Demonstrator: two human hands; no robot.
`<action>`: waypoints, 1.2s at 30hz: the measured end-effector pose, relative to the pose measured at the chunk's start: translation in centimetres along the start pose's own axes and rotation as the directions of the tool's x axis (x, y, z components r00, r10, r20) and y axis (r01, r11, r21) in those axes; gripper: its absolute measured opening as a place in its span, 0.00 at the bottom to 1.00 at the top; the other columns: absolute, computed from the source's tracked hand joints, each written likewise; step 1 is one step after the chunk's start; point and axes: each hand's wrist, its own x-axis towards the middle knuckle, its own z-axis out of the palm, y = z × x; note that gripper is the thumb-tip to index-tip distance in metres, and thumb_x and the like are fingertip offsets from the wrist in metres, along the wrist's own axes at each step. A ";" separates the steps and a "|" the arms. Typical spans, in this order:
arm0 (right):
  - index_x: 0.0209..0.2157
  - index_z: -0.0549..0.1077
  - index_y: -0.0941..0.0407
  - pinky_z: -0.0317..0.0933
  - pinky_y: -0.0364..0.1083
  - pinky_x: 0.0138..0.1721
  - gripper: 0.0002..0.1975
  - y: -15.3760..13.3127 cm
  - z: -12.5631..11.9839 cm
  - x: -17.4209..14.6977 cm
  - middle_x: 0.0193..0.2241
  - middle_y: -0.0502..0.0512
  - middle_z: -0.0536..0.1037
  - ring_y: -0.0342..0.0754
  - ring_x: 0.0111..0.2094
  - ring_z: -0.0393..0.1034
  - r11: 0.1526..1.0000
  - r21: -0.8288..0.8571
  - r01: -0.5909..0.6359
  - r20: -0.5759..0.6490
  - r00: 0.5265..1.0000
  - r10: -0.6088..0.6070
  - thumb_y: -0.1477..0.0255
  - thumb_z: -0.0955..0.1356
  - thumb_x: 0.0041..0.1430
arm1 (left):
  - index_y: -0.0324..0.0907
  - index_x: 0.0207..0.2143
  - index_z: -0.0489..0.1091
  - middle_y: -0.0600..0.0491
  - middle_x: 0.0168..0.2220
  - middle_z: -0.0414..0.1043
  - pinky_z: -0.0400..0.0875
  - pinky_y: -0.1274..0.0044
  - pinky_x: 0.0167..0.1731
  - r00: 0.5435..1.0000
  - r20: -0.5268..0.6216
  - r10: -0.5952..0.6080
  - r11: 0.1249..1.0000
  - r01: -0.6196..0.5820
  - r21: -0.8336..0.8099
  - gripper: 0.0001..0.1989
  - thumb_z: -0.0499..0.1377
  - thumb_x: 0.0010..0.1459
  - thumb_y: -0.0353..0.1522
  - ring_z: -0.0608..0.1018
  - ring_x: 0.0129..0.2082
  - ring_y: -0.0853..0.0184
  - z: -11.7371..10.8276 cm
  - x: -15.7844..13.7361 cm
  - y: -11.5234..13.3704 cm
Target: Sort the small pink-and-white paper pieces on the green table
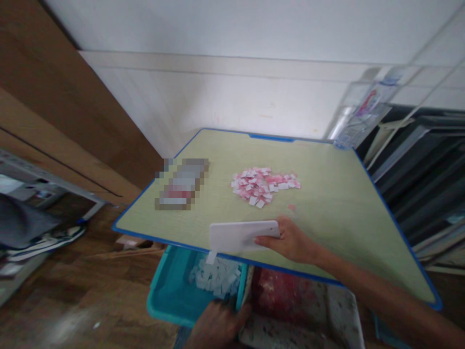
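My right hand (290, 242) grips a flat white rectangular board (236, 236), thumb on the near face, above the front edge of the folding table (327, 194). A small white square (211, 257) shows just below the board's lower left corner, over a teal basin (170, 295). Inside the basin lies a heap of small white squares (218, 278). My left hand (216, 325) is closed at the basin's near right rim, where a stained tray (294, 329) meets it; its fingertips are partly hidden. On the tabletop sits a pile of pink and white squares (254, 186).
A pixelated flat object (183, 186) lies at the table's left. A plastic bottle (370, 111) stands at the back right corner, near the white wall (236, 97). Dark flat panels (417, 165) lean on the right. A wooden cabinet side (90, 121) rises on the left; a shoe (47, 245) is below.
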 end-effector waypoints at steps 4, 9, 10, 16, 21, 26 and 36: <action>0.25 0.75 0.57 0.59 0.41 0.20 0.13 -0.7 -2.4 -0.6 0.20 0.50 0.74 0.45 0.21 0.65 1.000 0.027 0.002 -0.080 0.997 0.001 0.62 0.65 0.48 | 0.42 0.46 0.59 0.48 0.30 0.68 0.64 0.71 0.28 1.000 -0.001 0.007 1.000 -0.007 -0.016 0.20 0.57 0.49 0.33 0.70 0.28 0.59 0.1 0.0 0.0; 0.26 0.76 0.56 0.64 0.46 0.25 0.12 1.1 -9.5 -2.6 0.26 0.53 0.77 0.51 0.26 0.70 0.997 0.051 -0.050 -0.376 0.924 0.066 0.63 0.70 0.41 | 0.44 0.47 0.60 0.50 0.29 0.67 0.62 0.72 0.29 0.998 -0.069 0.009 1.000 -0.010 -0.011 0.21 0.57 0.50 0.34 0.68 0.29 0.60 1.0 -0.1 -0.3; 0.27 0.76 0.56 0.64 0.46 0.25 0.12 2.0 -11.0 -3.0 0.27 0.53 0.78 0.51 0.25 0.70 0.996 0.059 -0.067 -0.437 0.895 0.086 0.63 0.70 0.40 | 0.44 0.47 0.60 0.50 0.30 0.67 0.62 0.71 0.29 0.997 -0.080 0.002 1.000 -0.003 -0.012 0.21 0.57 0.49 0.34 0.68 0.29 0.60 1.1 -0.2 -0.3; 0.31 0.75 0.58 0.65 0.45 0.25 0.16 6.5 -15.0 -4.4 0.29 0.53 0.78 0.48 0.25 0.70 0.985 0.118 -0.123 -0.595 0.786 0.169 0.64 0.71 0.38 | 0.44 0.46 0.61 0.50 0.30 0.68 0.62 0.72 0.28 0.999 -0.047 -0.027 0.999 0.025 -0.034 0.20 0.57 0.48 0.33 0.69 0.29 0.59 0.2 -0.1 -0.1; 0.26 0.76 0.60 0.64 0.43 0.22 0.15 6.2 -14.9 -4.1 0.23 0.53 0.78 0.46 0.21 0.69 0.980 0.084 -0.181 -0.477 0.856 0.199 0.63 0.72 0.37 | 0.43 0.44 0.61 0.50 0.31 0.68 0.62 0.73 0.29 0.999 -0.025 -0.026 0.999 0.025 -0.024 0.20 0.58 0.47 0.33 0.69 0.29 0.60 -0.9 0.0 0.2; 0.27 0.76 0.60 0.65 0.44 0.24 0.16 5.5 -14.6 -4.2 0.26 0.55 0.78 0.50 0.25 0.71 0.980 0.086 -0.179 -0.374 0.906 0.198 0.64 0.72 0.35 | 0.42 0.47 0.59 0.50 0.28 0.67 0.63 0.73 0.28 1.000 -0.007 0.005 1.000 -0.005 -0.023 0.23 0.58 0.46 0.32 0.69 0.28 0.60 -0.8 0.2 0.0; 0.28 0.76 0.59 0.65 0.45 0.27 0.13 6.1 -14.2 -3.7 0.27 0.53 0.78 0.48 0.26 0.71 0.978 0.124 -0.167 -0.340 0.919 0.200 0.66 0.72 0.38 | 0.44 0.43 0.62 0.51 0.29 0.68 0.63 0.73 0.28 1.000 -0.018 -0.019 1.000 0.019 -0.022 0.19 0.58 0.46 0.30 0.70 0.28 0.60 -0.2 0.1 0.0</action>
